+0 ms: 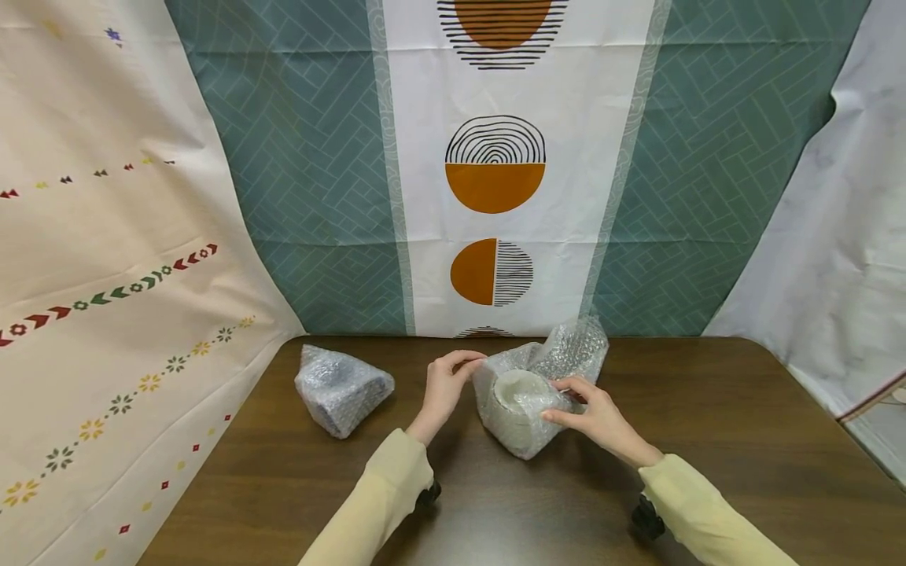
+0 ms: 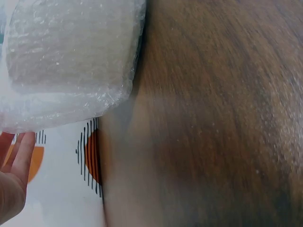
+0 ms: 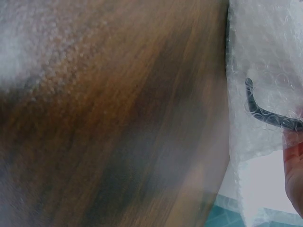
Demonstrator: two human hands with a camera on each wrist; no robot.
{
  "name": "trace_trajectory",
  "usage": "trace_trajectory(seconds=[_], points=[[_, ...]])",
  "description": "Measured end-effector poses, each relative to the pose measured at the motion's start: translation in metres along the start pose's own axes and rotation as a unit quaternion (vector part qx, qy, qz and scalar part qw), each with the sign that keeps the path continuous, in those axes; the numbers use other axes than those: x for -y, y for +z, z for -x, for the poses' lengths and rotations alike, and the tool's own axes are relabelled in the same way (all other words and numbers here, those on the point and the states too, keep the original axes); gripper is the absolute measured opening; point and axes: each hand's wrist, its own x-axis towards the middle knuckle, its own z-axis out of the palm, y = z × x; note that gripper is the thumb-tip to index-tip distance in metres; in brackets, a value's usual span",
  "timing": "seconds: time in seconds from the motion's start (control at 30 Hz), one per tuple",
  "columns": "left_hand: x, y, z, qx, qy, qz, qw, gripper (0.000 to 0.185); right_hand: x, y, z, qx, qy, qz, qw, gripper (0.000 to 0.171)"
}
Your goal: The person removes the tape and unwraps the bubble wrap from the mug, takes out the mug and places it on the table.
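Observation:
A pale, round-mouthed cup (image 1: 515, 387) stands upright on the table in a sheet of bubble wrap (image 1: 576, 346), its far end sticking up behind. My left hand (image 1: 444, 385) pinches the wrap's edge at the cup's far left; its fingertips (image 2: 27, 142) show under the wrap in the left wrist view. On the right side, my right hand (image 1: 591, 409) grips the wrap between thumb and fingers, close to the cup's rim. Through the plastic in the right wrist view shows a dark curved strip (image 3: 267, 116); I cannot tell whether it is a handle or a printed mark.
A second bubble-wrapped bundle (image 1: 341, 391) lies at the table's back left, its contents hidden. The brown wooden table (image 1: 495, 511) ends at a patterned cloth backdrop (image 1: 311, 196), with a cream cloth (image 1: 106, 259) along the left side.

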Motion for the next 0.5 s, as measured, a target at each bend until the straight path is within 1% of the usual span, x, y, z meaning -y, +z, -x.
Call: trace_trajectory(seconds=[0.07, 0.13, 0.17, 0.23, 0.3, 0.4, 0.47, 0.5], points=[[-0.008, -0.003, 0.001, -0.007, -0.033, 0.027, 0.9991, 0.013, 0.002, 0.0, 0.0, 0.003, 0.004, -0.001, 1.0, 0.039], [-0.015, -0.006, 0.003, -0.013, -0.06, 0.041, 0.9973, 0.014, 0.003, 0.0, 0.0, 0.005, 0.006, -0.003, 1.0, 0.039], [-0.016, -0.007, 0.003, -0.016, -0.07, 0.045, 0.9964, 0.015, 0.002, 0.0, 0.0, 0.005, 0.007, -0.004, 1.0, 0.039], [-0.015, -0.007, 0.004, -0.025, -0.076, 0.042, 0.9958, 0.015, 0.002, 0.0, 0.0, 0.005, 0.007, -0.005, 1.0, 0.039], [-0.006, -0.008, 0.003, -0.034, -0.082, 0.045, 0.9951, 0.015, 0.002, 0.0, 0.0, 0.006, 0.009, -0.004, 1.0, 0.039], [0.011, -0.007, 0.002, -0.045, -0.091, 0.041, 0.994, 0.015, 0.002, 0.0, 0.001, 0.006, 0.012, -0.003, 1.0, 0.038], [0.023, -0.007, 0.001, -0.049, -0.098, 0.032, 0.9935, 0.016, 0.003, 0.001, 0.0, 0.005, 0.012, -0.002, 1.0, 0.038], [0.026, -0.007, 0.001, -0.052, -0.101, 0.025, 0.9932, 0.016, 0.003, 0.001, 0.0, 0.004, 0.011, -0.001, 1.0, 0.038]])
